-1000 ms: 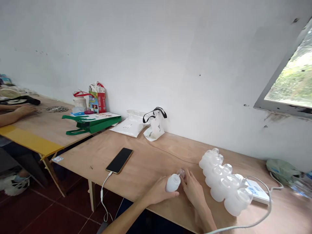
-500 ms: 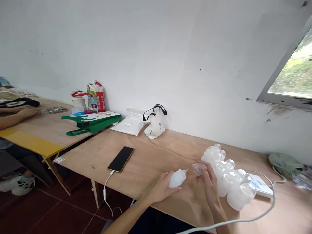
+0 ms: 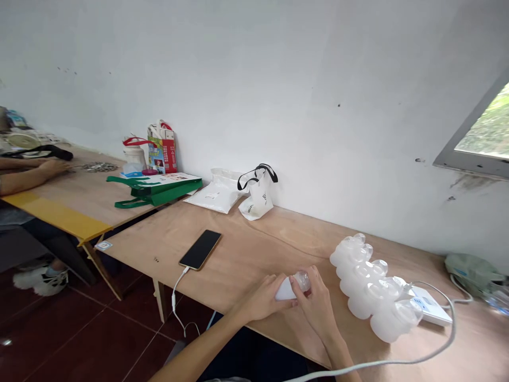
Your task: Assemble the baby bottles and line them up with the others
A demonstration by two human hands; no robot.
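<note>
A small whitish plastic bottle (image 3: 284,289) lies tilted in my left hand (image 3: 264,298), its top end pointing right, just above the table. My right hand (image 3: 318,300) grips a clear cap (image 3: 303,279) that sits over the bottle's top end. Fingers of both hands nearly meet around the bottle. To the right of my hands stand several similar whitish bottles (image 3: 363,284) with clear caps, packed close together in rows.
A phone (image 3: 201,249) on a charging cable lies left. At the wall are a white package (image 3: 217,193), a white bag (image 3: 256,204) and a green bag (image 3: 159,191). A white power strip (image 3: 431,305) and looping cable lie right. Another person's hand (image 3: 53,167) rests on the far-left table.
My right hand has moved left from beside the bottle row and brought the clear cap onto the bottle's top, which was bare before. The view has shifted slightly.
</note>
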